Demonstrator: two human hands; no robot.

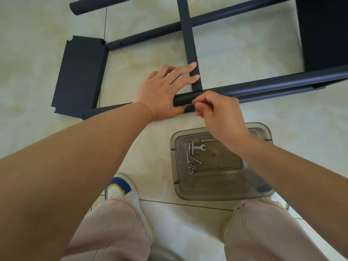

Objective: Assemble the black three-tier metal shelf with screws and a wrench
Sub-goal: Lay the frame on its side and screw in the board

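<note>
The black shelf frame lies on its side on the tiled floor. Its near round post [263,88] runs left to right, and a flat shelf panel seen edge-on [188,40] meets it from above. My left hand [165,91] lies on the post's end, fingers straight against the panel's edge, thumb under the post. My right hand [218,113] pinches something small and silvery, seemingly a screw, against the post's near side; my fingers mostly hide it. A loose black shelf panel [79,76] lies flat at the left. A small wrench [198,147], several screws [190,153] and nuts [191,168] lie in a clear tray [222,193].
Two more black posts [150,33] [98,5] of the frame lie farther back. A mounted shelf panel [323,31] stands at the far right. Another post [105,111] runs under my left wrist. My shoes [120,189] and trouser legs fill the bottom of the view.
</note>
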